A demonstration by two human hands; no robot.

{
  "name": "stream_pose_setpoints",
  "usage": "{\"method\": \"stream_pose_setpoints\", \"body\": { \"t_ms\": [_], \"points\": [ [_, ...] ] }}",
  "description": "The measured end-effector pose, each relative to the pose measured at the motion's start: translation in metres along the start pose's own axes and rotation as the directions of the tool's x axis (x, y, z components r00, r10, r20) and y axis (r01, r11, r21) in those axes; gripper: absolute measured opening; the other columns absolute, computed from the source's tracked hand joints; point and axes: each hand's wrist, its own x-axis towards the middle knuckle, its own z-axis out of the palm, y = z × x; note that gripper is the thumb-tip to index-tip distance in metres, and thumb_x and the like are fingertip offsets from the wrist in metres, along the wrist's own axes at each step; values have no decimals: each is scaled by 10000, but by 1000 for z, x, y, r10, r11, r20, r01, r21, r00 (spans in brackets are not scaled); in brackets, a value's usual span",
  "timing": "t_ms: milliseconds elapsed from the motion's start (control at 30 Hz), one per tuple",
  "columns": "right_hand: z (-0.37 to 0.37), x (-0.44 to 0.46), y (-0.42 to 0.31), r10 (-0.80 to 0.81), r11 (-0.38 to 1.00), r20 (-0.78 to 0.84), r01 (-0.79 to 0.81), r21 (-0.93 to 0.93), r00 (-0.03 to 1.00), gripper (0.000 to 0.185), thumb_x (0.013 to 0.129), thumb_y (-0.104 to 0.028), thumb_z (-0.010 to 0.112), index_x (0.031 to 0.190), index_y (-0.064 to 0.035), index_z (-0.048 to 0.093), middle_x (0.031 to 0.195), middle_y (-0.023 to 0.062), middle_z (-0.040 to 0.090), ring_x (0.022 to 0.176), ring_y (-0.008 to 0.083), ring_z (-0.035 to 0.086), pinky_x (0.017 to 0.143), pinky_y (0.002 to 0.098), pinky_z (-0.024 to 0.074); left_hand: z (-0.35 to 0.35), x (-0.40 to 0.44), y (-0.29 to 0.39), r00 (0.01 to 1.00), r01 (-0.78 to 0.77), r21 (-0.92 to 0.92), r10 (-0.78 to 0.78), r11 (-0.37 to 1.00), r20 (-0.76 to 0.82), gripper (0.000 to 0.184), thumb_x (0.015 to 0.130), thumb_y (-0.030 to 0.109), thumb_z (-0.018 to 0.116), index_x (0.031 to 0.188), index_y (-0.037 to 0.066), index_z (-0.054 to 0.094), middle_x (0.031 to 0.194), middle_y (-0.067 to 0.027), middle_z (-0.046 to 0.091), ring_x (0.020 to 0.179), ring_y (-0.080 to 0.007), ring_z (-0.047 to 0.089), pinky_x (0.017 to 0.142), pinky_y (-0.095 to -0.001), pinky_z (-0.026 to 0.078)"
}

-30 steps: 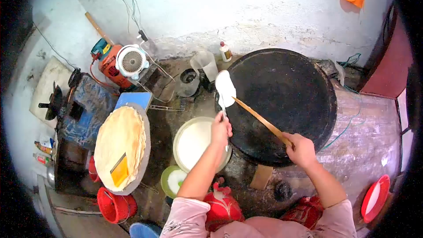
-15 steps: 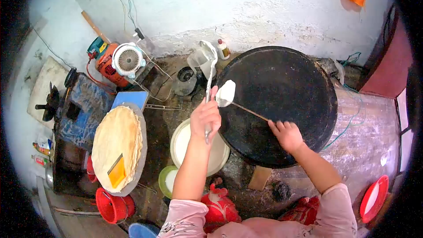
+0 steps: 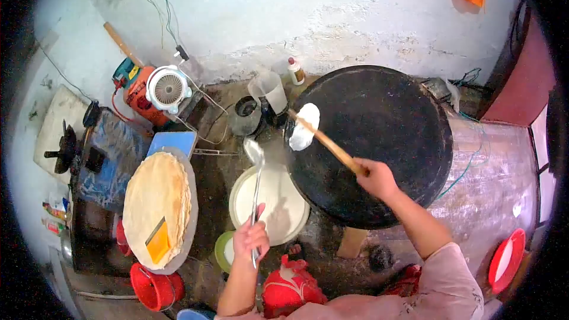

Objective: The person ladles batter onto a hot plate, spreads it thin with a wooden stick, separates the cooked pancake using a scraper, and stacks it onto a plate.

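Observation:
My left hand (image 3: 251,240) is closed around the handle of a metal ladle (image 3: 258,186), whose batter-coated bowl is above the far rim of a round tub (image 3: 304,220) of pale batter. My right hand (image 3: 377,179) grips a wooden batter spreader (image 3: 333,147). The spreader reaches over the left part of a large round black griddle (image 3: 385,124), with its blade end across a patch of white batter (image 3: 302,138) near the griddle's left edge. Whether the blade touches the batter is hard to tell.
Left stands a stack of thin pancakes (image 3: 151,189) with a yellow scraper (image 3: 158,243) on top. A red bucket (image 3: 148,293) and a green bowl (image 3: 220,253) sit low. Behind are a clear jug (image 3: 269,92), a bottle (image 3: 296,72), a blower (image 3: 168,89) and a gas cylinder (image 3: 140,98).
The ladle has come down and toward me, from over the griddle's left edge to above the tub. Batter now lies on the griddle, and the spreader has turned so its wooden length shows.

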Motion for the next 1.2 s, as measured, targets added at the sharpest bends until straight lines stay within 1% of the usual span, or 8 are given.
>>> {"method": "stream_pose_setpoints", "body": {
  "t_ms": [200, 333, 533, 667, 833, 967, 1100, 1200],
  "points": [
    [2, 9, 23, -330, 687, -16, 229, -689, 944, 503, 675, -126, 578, 1170, -177, 511, 691, 86, 505, 590, 236, 556, 526, 367, 469, -62, -48, 13, 990, -78, -160, 58, 984, -129, 371, 907, 152, 395, 1248, 10, 425, 603, -11, 383, 417, -76, 357, 371, -192, 351],
    [21, 10, 29, -238, 971, -224, 227, -74, 945, 434, 703, -103, 534, 1116, -232, 568, 731, 111, 534, 664, 285, 577, 596, 386, 487, -97, -60, 19, 981, -118, -68, 106, 991, -162, 374, 886, 130, 423, 1231, -13, 430, 614, -5, 403, 455, -73, 394, 381, -188, 355],
    [-12, 29, 22, -183, 768, -95, 82, -635, 979, 398, 737, -99, 522, 1126, -179, 539, 776, 99, 553, 670, 289, 583, 560, 389, 484, -91, -56, 12, 984, -127, -210, 96, 970, -151, 400, 867, 83, 428, 1250, -28, 388, 629, 0, 411, 465, -74, 402, 420, -196, 362],
    [18, 18, 27, -198, 967, -255, 147, -207, 946, 397, 716, -142, 566, 1107, -213, 562, 779, 104, 562, 677, 304, 592, 609, 398, 496, -91, -56, 13, 976, -125, -218, 81, 968, -203, 382, 872, 111, 436, 1225, -33, 424, 618, 7, 400, 465, -66, 396, 419, -187, 356],
    [-10, 43, 37, -180, 807, -207, 24, -590, 962, 362, 741, -82, 501, 1085, -174, 571, 771, 94, 535, 641, 265, 583, 551, 391, 480, -92, -56, 15, 970, -130, -187, 86, 974, -229, 387, 862, 104, 436, 1221, -37, 426, 607, 4, 409, 465, -60, 390, 424, -186, 360],
    [2, 31, 3, 121, 987, -180, -138, -86, 976, 341, 705, -110, 553, 1039, -131, 615, 987, 100, 620, 873, 287, 596, 783, 351, 474, -104, -57, 25, 949, -167, -173, 110, 971, -297, 394, 854, 118, 438, 1216, -37, 431, 604, 3, 408, 449, -62, 385, 412, -185, 360],
    [21, 29, 0, -242, 869, -149, 146, -473, 959, 432, 640, -34, 552, 1060, -135, 567, 721, 101, 522, 701, 285, 575, 604, 396, 471, -102, -55, 25, 971, -119, -197, 73, 973, -226, 376, 860, 122, 428, 1199, -38, 449, 606, 10, 404, 456, -55, 385, 412, -177, 358],
    [-9, 65, 21, -87, 836, -246, -64, -545, 965, 416, 690, -85, 552, 1105, -108, 545, 832, 98, 548, 715, 290, 577, 626, 395, 473, -98, -57, 23, 958, -137, -139, 95, 981, -272, 364, 859, 107, 425, 1194, -32, 457, 606, 16, 402, 456, -53, 382, 415, -172, 356]
  ]
}}
